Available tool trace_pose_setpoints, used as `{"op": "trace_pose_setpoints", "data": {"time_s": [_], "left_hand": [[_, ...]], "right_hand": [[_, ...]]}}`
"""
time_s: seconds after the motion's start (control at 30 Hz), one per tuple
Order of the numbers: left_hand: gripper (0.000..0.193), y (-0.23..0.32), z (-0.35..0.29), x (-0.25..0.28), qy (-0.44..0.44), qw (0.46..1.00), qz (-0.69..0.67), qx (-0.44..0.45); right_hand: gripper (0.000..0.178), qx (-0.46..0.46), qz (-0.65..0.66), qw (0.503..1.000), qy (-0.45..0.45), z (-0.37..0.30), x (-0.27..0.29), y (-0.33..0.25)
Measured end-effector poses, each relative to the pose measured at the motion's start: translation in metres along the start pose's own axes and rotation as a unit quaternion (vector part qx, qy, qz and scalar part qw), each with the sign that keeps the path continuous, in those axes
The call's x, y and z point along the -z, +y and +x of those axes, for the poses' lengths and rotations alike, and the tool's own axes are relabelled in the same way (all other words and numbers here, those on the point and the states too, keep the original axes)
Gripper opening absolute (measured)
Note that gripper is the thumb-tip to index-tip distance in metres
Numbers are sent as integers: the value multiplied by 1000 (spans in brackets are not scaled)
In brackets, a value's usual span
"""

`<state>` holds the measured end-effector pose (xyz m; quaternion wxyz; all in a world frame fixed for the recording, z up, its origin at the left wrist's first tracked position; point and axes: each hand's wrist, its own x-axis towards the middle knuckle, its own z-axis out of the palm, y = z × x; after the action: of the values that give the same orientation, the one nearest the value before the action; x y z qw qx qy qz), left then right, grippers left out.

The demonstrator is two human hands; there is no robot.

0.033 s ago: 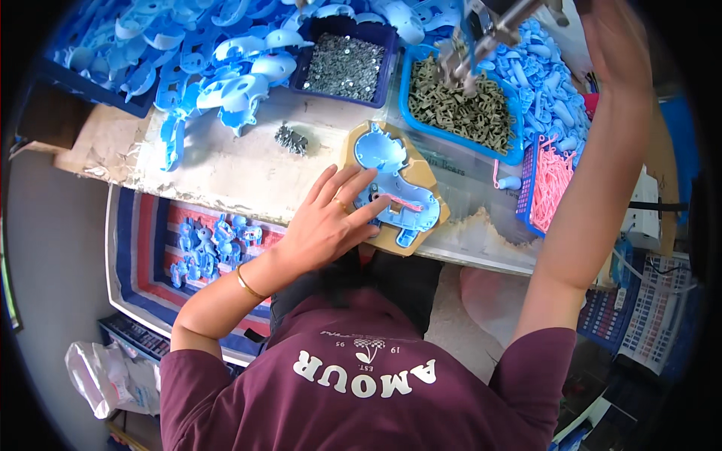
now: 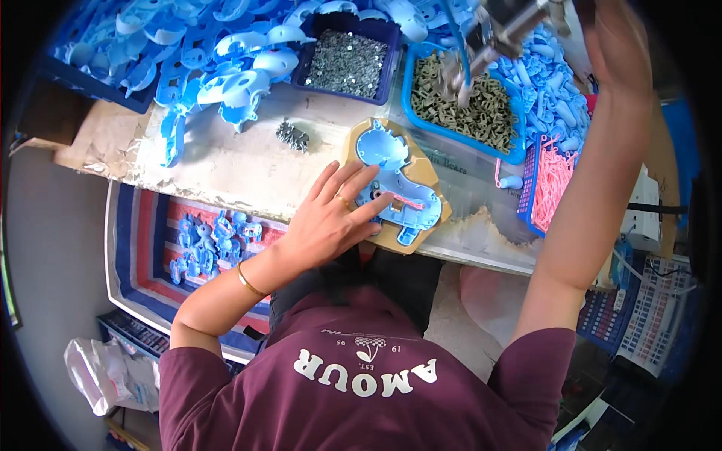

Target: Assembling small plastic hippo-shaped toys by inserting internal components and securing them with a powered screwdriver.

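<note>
My left hand point(image 2: 331, 214) lies with fingers spread over the near left side of a tan fixture point(image 2: 430, 171), its fingertips touching a light-blue plastic half shell point(image 2: 421, 207) seated there. A thin pink plastic strip point(image 2: 407, 201) runs across the hollow of that shell, close to my index fingertip. A rounder blue shell part point(image 2: 382, 147) fills the far end of the fixture. My right hand point(image 2: 618, 37) is raised at the far right, beside a hanging metal tool point(image 2: 519, 30); its fingers are blurred and cut off by the frame's edge.
Behind the fixture stand a dark blue tray of small screws point(image 2: 347, 64) and a blue basket of olive-brown clips point(image 2: 451, 105). Blue shells point(image 2: 241, 83) are heaped at far left. A basket of pink strips point(image 2: 553, 188) sits right; finished-looking blue figures point(image 2: 203, 248) lie in a lined bin below left.
The hanging metal tool has shifted slightly, and its blue tube now crosses in front of the clip basket. My left hand stays where it was on the shell.
</note>
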<state>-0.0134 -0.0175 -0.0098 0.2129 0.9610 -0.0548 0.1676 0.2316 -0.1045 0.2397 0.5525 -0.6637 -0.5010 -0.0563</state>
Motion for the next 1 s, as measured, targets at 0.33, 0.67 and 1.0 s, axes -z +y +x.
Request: {"op": "trace_pose_setpoints", "data": {"time_s": [0.33, 0.67, 1.0], "left_hand": [[38, -2, 4, -15, 3, 999, 44, -18], [31, -1, -1, -21, 17, 997, 77, -24], [48, -7, 0, -21, 24, 998, 56, -20]], "right_hand": [[66, -10, 257, 966, 33, -68, -58, -14], [60, -111, 180, 972, 101, -80, -72, -31], [44, -264, 227, 932, 100, -90, -78, -40]]}}
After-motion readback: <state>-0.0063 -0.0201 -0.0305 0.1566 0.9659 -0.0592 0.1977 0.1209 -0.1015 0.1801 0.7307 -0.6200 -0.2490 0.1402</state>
